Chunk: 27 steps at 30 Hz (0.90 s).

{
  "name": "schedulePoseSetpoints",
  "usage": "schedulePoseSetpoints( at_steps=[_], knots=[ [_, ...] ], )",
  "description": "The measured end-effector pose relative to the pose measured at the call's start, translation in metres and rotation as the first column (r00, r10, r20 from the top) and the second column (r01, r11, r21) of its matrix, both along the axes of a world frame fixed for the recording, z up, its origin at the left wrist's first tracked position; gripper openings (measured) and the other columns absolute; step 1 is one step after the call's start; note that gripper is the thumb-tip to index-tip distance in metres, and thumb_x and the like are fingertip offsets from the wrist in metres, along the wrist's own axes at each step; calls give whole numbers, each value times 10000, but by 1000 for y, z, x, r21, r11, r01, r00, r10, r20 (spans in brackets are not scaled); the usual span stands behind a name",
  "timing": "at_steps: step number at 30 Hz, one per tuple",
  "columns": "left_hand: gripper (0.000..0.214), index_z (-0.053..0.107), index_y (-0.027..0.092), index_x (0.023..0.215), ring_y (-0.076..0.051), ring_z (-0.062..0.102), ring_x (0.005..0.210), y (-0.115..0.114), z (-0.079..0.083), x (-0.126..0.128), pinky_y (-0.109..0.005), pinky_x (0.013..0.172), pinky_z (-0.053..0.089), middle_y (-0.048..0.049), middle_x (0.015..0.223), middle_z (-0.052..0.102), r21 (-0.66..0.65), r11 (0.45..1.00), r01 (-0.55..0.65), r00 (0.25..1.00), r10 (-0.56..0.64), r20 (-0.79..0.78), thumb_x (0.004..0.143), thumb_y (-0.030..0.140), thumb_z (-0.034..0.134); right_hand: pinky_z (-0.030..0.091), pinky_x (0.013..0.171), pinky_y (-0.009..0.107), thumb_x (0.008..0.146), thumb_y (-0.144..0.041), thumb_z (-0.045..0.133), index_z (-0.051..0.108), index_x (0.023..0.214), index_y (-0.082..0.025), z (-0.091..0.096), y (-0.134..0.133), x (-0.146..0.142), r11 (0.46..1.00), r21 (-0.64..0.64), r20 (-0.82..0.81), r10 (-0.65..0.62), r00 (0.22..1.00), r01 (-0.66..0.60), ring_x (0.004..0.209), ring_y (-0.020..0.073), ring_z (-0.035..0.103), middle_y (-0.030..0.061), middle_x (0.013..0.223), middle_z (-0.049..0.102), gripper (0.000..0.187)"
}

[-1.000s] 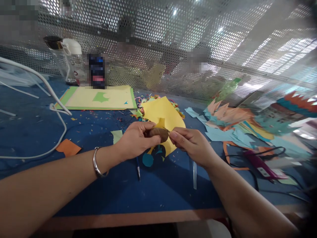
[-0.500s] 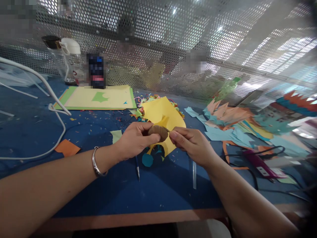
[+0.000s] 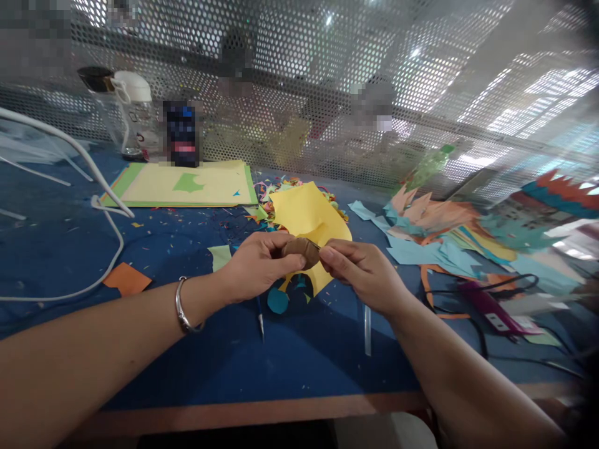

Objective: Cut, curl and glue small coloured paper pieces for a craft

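My left hand (image 3: 255, 265) is closed round a small brown rounded piece (image 3: 299, 250), held just above the blue table (image 3: 187, 349). My right hand (image 3: 360, 271) pinches a thin dark pointed thing at the brown piece's right end; what it is I cannot make out. A curled yellow paper sheet (image 3: 304, 215) lies right behind both hands. Under them lie a teal paper circle (image 3: 277, 301) and small dark blue scraps. A silver bangle sits on my left wrist.
A craft knife (image 3: 261, 321) and a clear stick (image 3: 367, 327) lie near the front edge. A stack of green and yellow sheets (image 3: 182, 185), a bottle (image 3: 133, 112), a white cable (image 3: 93, 206), an orange scrap (image 3: 126, 279), cut paper heaps (image 3: 444, 240) and a purple tool (image 3: 486, 305) surround me. Perforated metal screen behind.
Both hands stay almost still. The brown piece has turned slightly between my fingers, and the yellow flap behind it has dropped out of sight.
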<state>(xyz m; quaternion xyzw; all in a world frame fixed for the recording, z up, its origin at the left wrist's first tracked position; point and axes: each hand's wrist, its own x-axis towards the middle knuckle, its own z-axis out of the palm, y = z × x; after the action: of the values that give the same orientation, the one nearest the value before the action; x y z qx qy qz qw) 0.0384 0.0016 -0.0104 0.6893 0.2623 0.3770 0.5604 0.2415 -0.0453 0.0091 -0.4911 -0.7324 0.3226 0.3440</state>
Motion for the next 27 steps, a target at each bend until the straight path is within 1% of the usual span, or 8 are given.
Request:
schedulePoseSetpoints(
  at_steps=[3,9,12,15,18,21,24,27],
  knots=[
    [177,617,138,723,-112,507,695,0,1,0,-256,646,422,-3,738,549,-29,999,33,999,-34,-16,773,304,654,231,459,252,977,-539,486,494,654,-190,0,-1,0,1000,7,3,3,1000,-4,493,74,289,-54,570,356,476],
    [196,573,151,679,-94,405,631,3,2,-2,-253,582,347,27,678,448,37,998,43,998,-41,-49,779,310,627,238,473,255,981,-524,488,480,647,-192,-1,0,0,1000,19,-2,10,1000,-10,502,74,287,-55,579,352,472],
    [182,554,157,676,-93,413,632,3,1,-2,-259,591,347,29,679,452,13,997,72,997,-71,-32,770,299,619,245,479,254,982,-521,488,473,643,-191,-1,0,0,1000,18,-4,17,1000,-17,508,74,287,-56,582,351,473],
    [192,546,158,657,-91,409,636,4,1,-3,-259,598,343,32,674,441,36,997,67,997,-66,-43,766,297,622,254,484,253,983,-515,491,473,639,-189,0,0,-1,1000,29,6,10,1000,-10,513,74,299,-55,584,360,474],
    [182,574,157,672,-92,417,638,4,1,-3,-260,601,344,29,678,454,65,996,68,996,-63,-70,772,302,618,257,484,252,982,-514,492,470,639,-189,-1,0,-2,1000,27,8,13,1000,-14,516,74,303,-53,588,365,473],
    [132,605,155,709,-91,435,631,4,2,-3,-260,596,351,27,689,480,62,994,87,994,-82,-75,763,276,604,257,480,252,980,-510,493,474,648,-191,-1,0,-2,1000,15,-5,25,1000,-25,520,76,305,-52,597,368,461],
    [118,571,163,662,-84,417,606,4,3,-4,-256,575,333,37,660,460,92,993,69,994,-61,-92,739,248,596,257,478,254,981,-502,490,476,636,-190,0,-1,-2,999,32,16,27,1000,-28,518,78,301,-52,590,361,466],
    [156,510,174,610,-85,401,592,5,5,-4,-257,564,319,45,634,432,133,990,49,993,-33,-117,729,240,586,258,483,256,986,-479,486,471,625,-191,2,-1,-3,998,61,57,22,998,-25,517,79,301,-53,580,359,463]
  ],
)
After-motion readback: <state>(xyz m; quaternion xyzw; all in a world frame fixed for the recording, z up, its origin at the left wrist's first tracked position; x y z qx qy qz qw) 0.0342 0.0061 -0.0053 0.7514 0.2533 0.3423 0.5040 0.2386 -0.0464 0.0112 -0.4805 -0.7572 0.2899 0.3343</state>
